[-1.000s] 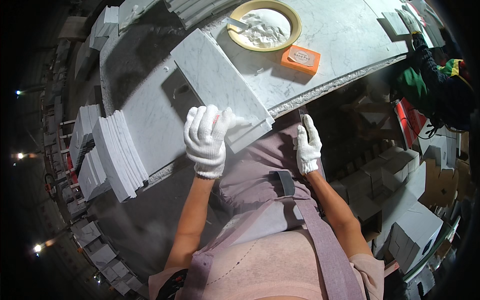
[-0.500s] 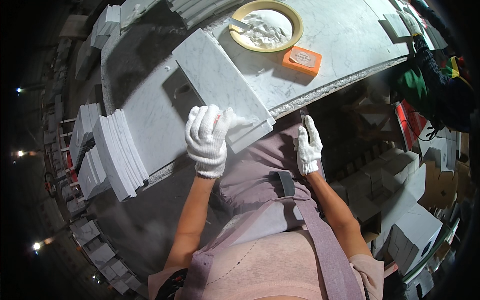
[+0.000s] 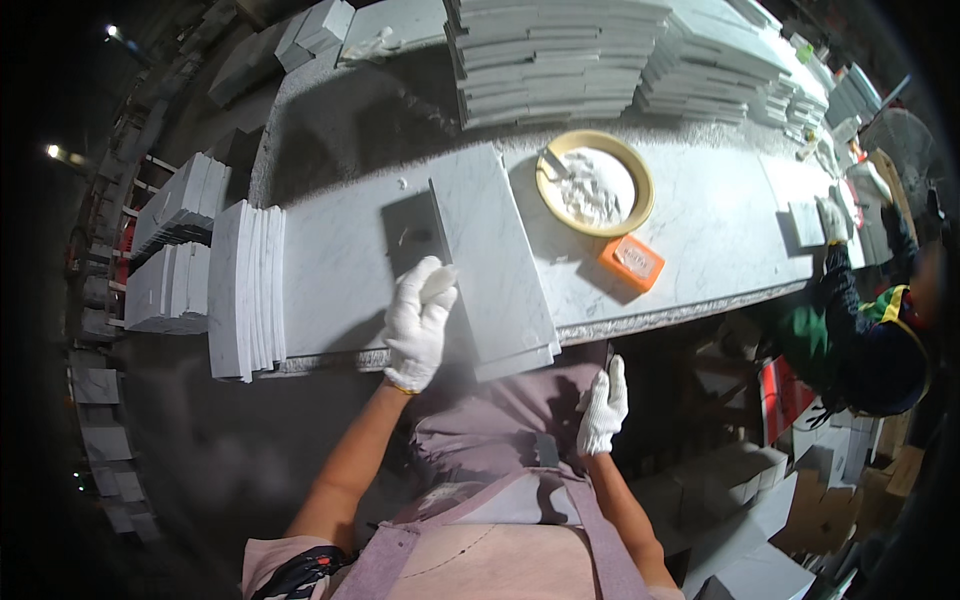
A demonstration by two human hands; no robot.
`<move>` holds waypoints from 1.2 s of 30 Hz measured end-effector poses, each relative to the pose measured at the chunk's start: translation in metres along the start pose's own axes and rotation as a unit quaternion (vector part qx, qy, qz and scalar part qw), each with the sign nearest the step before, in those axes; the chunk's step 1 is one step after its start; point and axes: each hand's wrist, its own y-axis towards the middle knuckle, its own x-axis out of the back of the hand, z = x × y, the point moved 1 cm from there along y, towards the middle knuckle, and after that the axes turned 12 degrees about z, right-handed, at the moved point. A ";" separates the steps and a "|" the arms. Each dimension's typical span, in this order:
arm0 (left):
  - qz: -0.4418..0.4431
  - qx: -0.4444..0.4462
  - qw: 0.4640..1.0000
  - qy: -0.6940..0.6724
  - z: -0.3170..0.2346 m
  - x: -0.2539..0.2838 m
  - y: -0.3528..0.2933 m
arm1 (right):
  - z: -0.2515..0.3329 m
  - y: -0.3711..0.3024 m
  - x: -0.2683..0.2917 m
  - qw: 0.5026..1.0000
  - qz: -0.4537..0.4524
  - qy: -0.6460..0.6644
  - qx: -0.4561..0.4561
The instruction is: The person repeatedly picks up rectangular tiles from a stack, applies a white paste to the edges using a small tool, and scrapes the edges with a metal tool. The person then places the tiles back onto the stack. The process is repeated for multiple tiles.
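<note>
My left hand (image 3: 418, 325), in a white knit glove, is above the slab just left of a long pale marble tile (image 3: 492, 255). Its fingers are bent together over a small pale piece (image 3: 440, 283) that I cannot make out. The tile lies at an angle on another tile, their near ends jutting past the slab's front edge. Low by my thigh, my right hand (image 3: 603, 412), also gloved, is closed round something thin and dark, mostly hidden. A yellow bowl (image 3: 645, 200) of white powder, with a flat blade in it, and an orange box (image 3: 631, 264) are right of the tile.
Upright tiles (image 3: 246, 290) stand at the left of the marble slab (image 3: 335, 270). Tall tile stacks (image 3: 555, 65) line the back. At the far right a co-worker's gloved hand (image 3: 832, 220) rests by a small tile. Boxes and blocks (image 3: 740, 480) fill the lower right.
My left hand has come off the tile's near end and moved left of it. The view has shifted, bringing the back stacks in. My right hand stays low.
</note>
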 end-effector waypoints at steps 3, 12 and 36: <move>-0.010 -0.005 0.998 -0.055 0.006 0.025 0.029 | 0.000 -0.002 0.011 1.000 0.013 -0.027 -0.009; -0.102 0.081 0.984 -0.125 0.054 0.080 0.137 | -0.067 0.036 0.043 0.961 -0.001 -0.172 0.219; -0.083 0.053 0.995 0.008 0.146 0.117 0.186 | -0.051 0.042 0.010 0.994 -0.046 -0.063 0.080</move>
